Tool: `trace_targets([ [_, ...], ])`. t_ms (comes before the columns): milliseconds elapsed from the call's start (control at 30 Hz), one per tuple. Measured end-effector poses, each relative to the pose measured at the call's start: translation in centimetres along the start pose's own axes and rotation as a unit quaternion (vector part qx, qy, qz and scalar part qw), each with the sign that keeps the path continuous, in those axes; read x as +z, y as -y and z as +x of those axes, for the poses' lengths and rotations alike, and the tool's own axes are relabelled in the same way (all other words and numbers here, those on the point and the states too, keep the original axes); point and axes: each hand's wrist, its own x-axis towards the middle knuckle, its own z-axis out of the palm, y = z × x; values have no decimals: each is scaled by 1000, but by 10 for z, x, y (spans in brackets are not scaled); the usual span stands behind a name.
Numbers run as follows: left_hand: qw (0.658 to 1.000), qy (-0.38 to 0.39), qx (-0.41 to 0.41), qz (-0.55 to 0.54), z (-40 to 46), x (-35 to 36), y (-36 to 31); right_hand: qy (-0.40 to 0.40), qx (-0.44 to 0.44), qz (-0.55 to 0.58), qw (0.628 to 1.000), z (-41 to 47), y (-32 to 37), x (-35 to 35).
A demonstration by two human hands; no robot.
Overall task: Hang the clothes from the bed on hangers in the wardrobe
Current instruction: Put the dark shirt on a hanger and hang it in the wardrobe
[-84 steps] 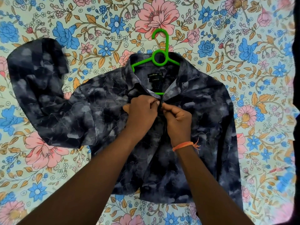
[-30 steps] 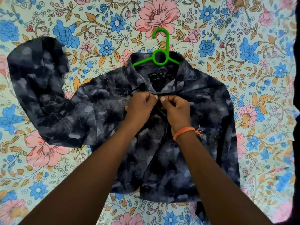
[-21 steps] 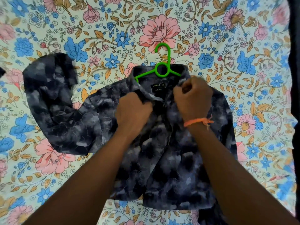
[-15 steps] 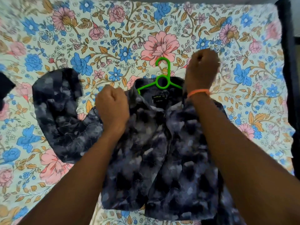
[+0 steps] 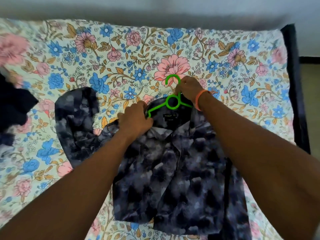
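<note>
A dark garment point(image 5: 12, 104) is lying at the bed's point(image 5: 225, 54) left edge. Beside it, the shirt point(image 5: 173, 170) is lying flat across the middle of the bed, one sleeve folded up on its left, collar pointing toward the far edge. The left hand point(image 5: 134, 119) is closing on the shirt's left shoulder, over the hanger's point(image 5: 172, 101) arm. The hanger is sitting inside the collar, hook sticking out past it. The right hand point(image 5: 189, 89), a band point(image 5: 199, 98) around its wrist, is pinching the hanger's neck just below the hook.
</note>
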Motion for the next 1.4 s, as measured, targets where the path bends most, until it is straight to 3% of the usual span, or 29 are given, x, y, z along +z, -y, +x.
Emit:
trace_targets([
  [67, 999, -11, 30, 42, -11, -11, -3, 3, -25, 40, 999, -23, 11, -11],
  [167, 988, -95, 85, 83, -40, -38, -18, 13, -76, 80, 994, -78, 34, -38],
  [367, 958, -190, 166, 140, -120, -144, -81, 1, -165, 165, 972, -220, 109, -107],
  [533, 898, -301, 238, 216, -203, -241, -137, -42, -255, 171, 951, -334, 182, -174],
  [700, 831, -391, 291, 269, -298, -331, -191, -143, -311, 185, 921, -445, 235, -231],
  [800, 821, -398, 323, 250, -351, -371, -219, -209, -336, 170, 903, -510, 256, -249],
  [900, 813, -375, 412, 168, -406, -399, -244, -249, -358, 178, 882, -578, 266, -258],
  [1200, 677, -434, 562, 193, -529, -387, -295, -426, -340, 201, 814, -754, 223, -265],
  [1400, 636, -363, 658, 176, -619, -343, -351, -522, -309, 255, 753, -861, 158, -274],
])
